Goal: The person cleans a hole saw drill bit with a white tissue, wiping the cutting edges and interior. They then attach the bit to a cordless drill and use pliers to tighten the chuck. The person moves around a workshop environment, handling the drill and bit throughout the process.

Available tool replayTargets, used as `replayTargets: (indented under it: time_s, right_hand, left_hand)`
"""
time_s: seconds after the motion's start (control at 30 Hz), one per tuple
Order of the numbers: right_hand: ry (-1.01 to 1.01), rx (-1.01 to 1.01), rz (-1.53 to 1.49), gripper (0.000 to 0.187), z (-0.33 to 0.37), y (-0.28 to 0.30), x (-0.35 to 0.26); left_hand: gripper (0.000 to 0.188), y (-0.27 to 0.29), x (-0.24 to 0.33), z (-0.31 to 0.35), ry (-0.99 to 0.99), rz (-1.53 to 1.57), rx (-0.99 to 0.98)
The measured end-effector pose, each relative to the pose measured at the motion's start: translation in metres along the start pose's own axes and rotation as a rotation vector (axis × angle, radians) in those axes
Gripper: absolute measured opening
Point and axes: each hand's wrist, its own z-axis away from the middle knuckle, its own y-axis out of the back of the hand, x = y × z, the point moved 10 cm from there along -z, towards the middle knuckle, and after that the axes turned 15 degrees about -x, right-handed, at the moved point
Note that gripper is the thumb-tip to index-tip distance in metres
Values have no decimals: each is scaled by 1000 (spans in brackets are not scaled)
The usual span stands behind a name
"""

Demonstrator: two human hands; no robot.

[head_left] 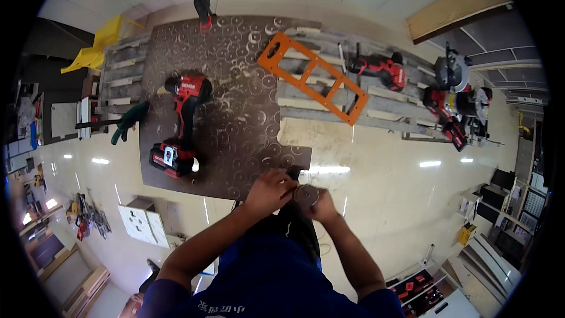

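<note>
In front of my body, just past the near edge of the brown board, my right hand is closed around a hole saw, a short round piece whose brown disc face points up. My left hand is at its left side, fingers bent together in a pinch; what lies between the fingertips is hidden. Many ring-shaped cuts and some dust cover the board. A red and black cordless drill lies on its left half, battery toward me.
An orange template frame lies across the board and grey slats. Farther right are a second red drill and a circular saw. A black clamp grips the far edge, a green-handled clamp the left. A yellow stool stands behind.
</note>
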Motion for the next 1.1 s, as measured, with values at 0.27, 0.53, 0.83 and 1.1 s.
replayTargets:
  time_s: [0.27,0.53,0.83,1.1]
  right_hand:
    - [-5,-28,-106,24,-43,38,36]
    - [119,-162,59,17,-52,40,39]
    - [193,-162,65,18,-63,46,53]
    - [187,-115,257,18,-68,62,41]
  left_hand:
    - [26,1,-22,-47,-65,-49,4]
    - [32,-1,-28,-55,-107,-86,28]
    - [30,-3,-25,-62,-112,-126,33]
    - [32,3,-28,-67,-117,-101,103]
